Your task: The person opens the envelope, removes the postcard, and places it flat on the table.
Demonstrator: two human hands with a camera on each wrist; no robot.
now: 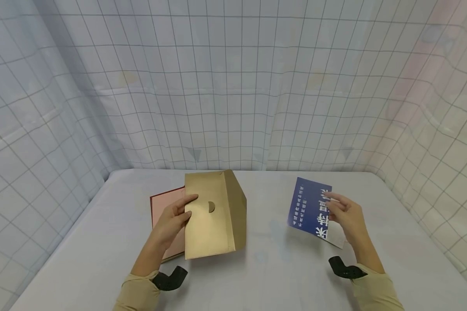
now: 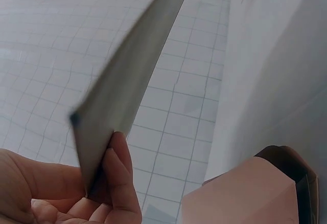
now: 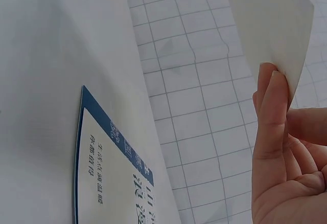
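Observation:
My left hand (image 1: 169,226) pinches a gold envelope (image 1: 202,233) by its left edge, thumb on one face and fingers on the other. Its pointed flap stands unfolded on the right. Below and left of it lies a pink flat piece with a red edge (image 1: 159,205), partly hidden; the left wrist view shows the pink piece (image 2: 245,193) over dark layers. My right hand (image 1: 350,218) pinches a blue card (image 1: 307,207) with white characters by its right edge, held above the table. In the right wrist view the pale back of this card (image 3: 271,29) shows.
Under the blue card, a pale card (image 1: 336,236) lies on the white table (image 1: 264,276); in the right wrist view this card (image 3: 102,183) has a blue border and printed characters. A white grid-patterned curtain (image 1: 253,95) surrounds the table at the back and sides.

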